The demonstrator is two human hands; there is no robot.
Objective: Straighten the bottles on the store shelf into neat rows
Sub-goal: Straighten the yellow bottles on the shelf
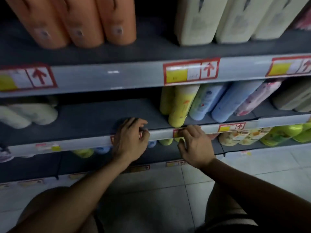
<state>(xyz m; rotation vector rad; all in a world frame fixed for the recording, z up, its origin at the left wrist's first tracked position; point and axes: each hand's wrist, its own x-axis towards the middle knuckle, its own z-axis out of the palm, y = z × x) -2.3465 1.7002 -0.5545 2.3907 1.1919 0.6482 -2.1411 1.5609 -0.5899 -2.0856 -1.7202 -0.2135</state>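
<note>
Two hands at the middle shelf's front rail (161, 133), neither holding a bottle. Left hand (131, 140): fingers curled, resting on the bare shelf edge. Right hand (193, 142): fingers bent over a price tag (176, 132). Yellow bottle (180, 106): just above the right hand, nearer it, long axis running back into the shelf.

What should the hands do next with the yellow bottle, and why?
Probably the right hand should reach up and nudge the front yellow bottle back. It sits right at the shelf edge, ahead of the blue bottles beside it. Both hands hold no bottle.
</note>
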